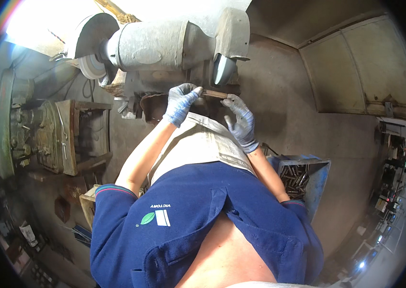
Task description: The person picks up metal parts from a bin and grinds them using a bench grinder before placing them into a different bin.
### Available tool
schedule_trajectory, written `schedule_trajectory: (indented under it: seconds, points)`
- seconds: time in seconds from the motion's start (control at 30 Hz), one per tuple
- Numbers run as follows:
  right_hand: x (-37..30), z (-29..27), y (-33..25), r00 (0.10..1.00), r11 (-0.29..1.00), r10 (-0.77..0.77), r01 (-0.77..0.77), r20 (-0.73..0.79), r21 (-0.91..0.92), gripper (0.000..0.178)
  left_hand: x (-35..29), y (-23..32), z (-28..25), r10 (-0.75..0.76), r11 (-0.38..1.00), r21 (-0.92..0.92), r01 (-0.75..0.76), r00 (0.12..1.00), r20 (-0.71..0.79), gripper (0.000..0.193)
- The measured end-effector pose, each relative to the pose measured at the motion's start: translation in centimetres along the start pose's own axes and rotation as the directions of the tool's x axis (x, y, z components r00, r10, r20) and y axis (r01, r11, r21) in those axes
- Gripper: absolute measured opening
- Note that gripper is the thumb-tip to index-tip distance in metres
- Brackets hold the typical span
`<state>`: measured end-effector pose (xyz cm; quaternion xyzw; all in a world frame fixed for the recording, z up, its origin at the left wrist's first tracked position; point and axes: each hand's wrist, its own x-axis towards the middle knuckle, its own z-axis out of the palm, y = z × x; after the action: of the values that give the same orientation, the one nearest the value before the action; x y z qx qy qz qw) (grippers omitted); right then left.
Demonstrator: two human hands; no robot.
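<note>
Both my hands wear grey-and-blue work gloves and are raised in front of a bench grinder. A short, brownish metal rod is held level between them. My left hand is closed on its left end, pinching it with thumb and fingers. At the other end, my right hand grips the rod with its fingertips, while its other fingers are bent and apart. The rod is just below the grinder's right wheel and looks apart from it. The covered ends of the rod are hidden by the gloves.
A printed paper sheet lies over my lap. To my right stands a blue bin with several dark metal pieces. A white wheel is on the grinder's left side. A greenish machine stands at left, metal panels at far right.
</note>
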<state>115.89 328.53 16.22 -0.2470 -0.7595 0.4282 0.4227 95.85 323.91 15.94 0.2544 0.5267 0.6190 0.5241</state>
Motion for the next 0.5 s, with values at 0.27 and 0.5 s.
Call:
schedule_trajectory:
  seconds: [0.27, 0.5]
  points:
    - [-0.7, 0.5, 0.9, 0.966, 0.937, 0.238, -0.2, -0.105, 0.288, 0.027, 0.1, -0.8, 0.4, 0.072, 0.99, 0.123, -0.075, 0.997, 0.035, 0.011]
    - [-0.2, -0.1, 1.9, 0.997, 0.986, 0.031, -0.043, -0.075, -0.164, 0.025, 1.0, -1.8, 0.5, 0.032, 0.994, 0.099, -0.034, 0.999, 0.025, 0.009]
